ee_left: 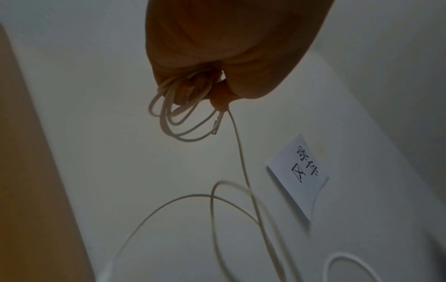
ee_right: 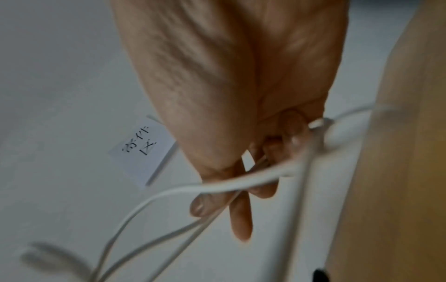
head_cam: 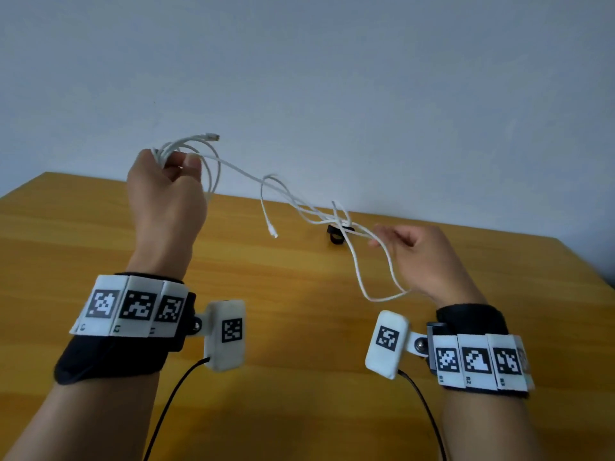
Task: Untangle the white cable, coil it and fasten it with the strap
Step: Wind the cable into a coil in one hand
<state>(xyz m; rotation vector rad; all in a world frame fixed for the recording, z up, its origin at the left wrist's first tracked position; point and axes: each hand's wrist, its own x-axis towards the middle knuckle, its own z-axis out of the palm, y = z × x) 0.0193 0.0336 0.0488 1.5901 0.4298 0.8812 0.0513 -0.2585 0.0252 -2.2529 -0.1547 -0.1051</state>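
Observation:
My left hand is raised above the wooden table and grips a bunch of loops of the white cable. One plug sticks out above the loops. From there the cable runs down to the right in tangled strands to my right hand, which pinches several strands. A long loop hangs below that hand. The other plug dangles free in the middle. The black strap lies on the table behind the tangle. The left wrist view shows the coiled loops under my curled fingers.
A plain pale wall rises behind the table. A white paper label with printed characters is stuck on it, also seen as the label in the right wrist view. Black camera leads hang from both wrists.

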